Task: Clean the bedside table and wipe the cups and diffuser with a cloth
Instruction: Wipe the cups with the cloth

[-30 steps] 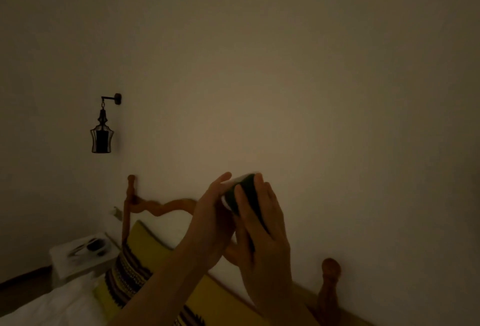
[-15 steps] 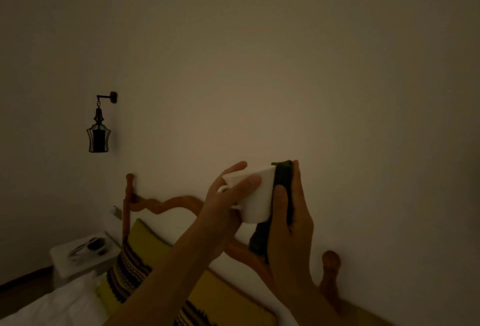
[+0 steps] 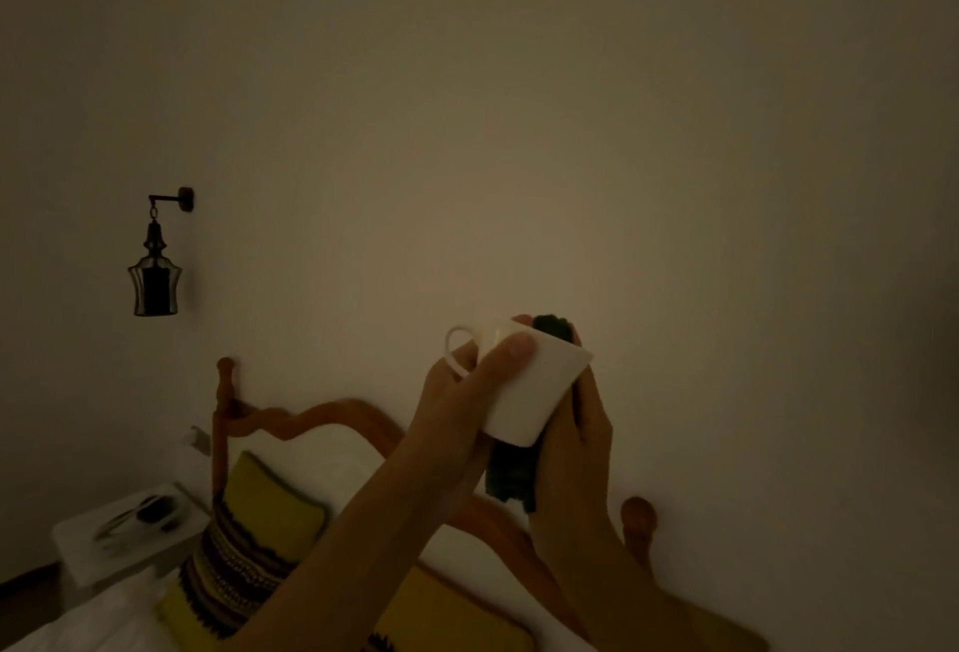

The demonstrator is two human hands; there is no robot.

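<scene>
In dim light I hold a white cup [image 3: 534, 389] up in front of the wall. My left hand [image 3: 456, 407] grips it from the left, thumb across its side, with the handle [image 3: 459, 347] showing above my fingers. The cup is tilted with its rim up and right. My right hand [image 3: 576, 444] presses a dark green cloth [image 3: 511, 477] against the cup's far side. The cloth shows above the rim and hangs below the base. A white bedside table [image 3: 129, 529] stands far off at the lower left with dark items on it.
A wooden headboard [image 3: 311, 415] with knobbed posts runs along the wall below my hands. A yellow striped pillow [image 3: 249, 547] leans against it on white bedding. A black lantern lamp [image 3: 154, 277] hangs on the wall at the left.
The cup has been turned so that its handle now shows at the upper left. My right hand with the cloth has slid further behind and under the cup.
</scene>
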